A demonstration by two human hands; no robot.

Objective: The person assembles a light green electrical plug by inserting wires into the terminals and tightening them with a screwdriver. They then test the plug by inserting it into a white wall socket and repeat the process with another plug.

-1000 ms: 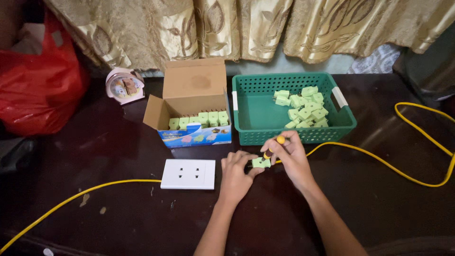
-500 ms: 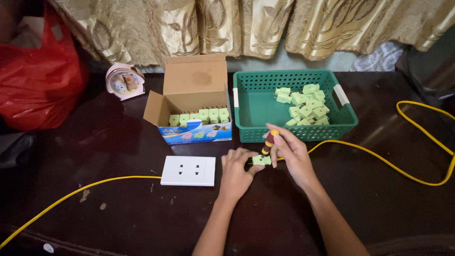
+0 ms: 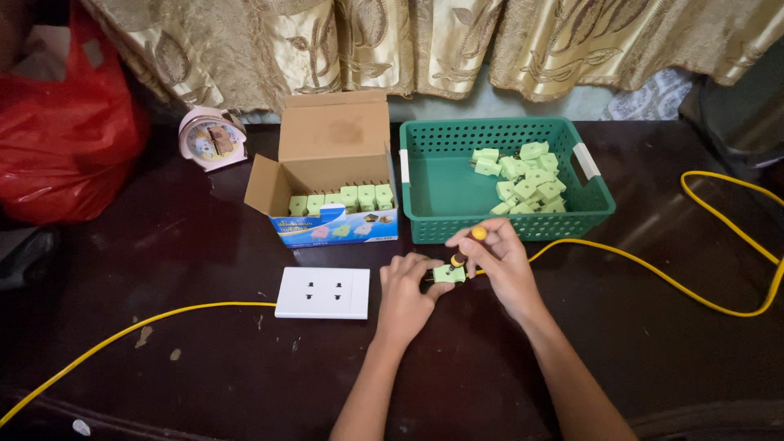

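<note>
My left hand (image 3: 406,294) holds a small light-green plug adapter (image 3: 448,273) down on the dark table, just in front of the green basket (image 3: 433,196). My right hand (image 3: 500,263) grips a small screwdriver with a yellow handle tip (image 3: 478,233), its shaft angled down onto the top of the adapter. Both hands sit close together, to the right of a white double wall socket plate (image 3: 322,293). The screwdriver's blade is hidden by the fingers.
Several green adapters lie in the basket's right half, and more stand in an open cardboard box (image 3: 333,135). A yellow cable (image 3: 702,298) runs across the table past my hands. A pink alarm clock (image 3: 211,139) and a red plastic bag (image 3: 65,131) stand at the back left; curtains hang behind.
My right hand has tilted the screwdriver more upright over the adapter, so the yellow tip now stands higher. My left hand has stayed on the adapter.
</note>
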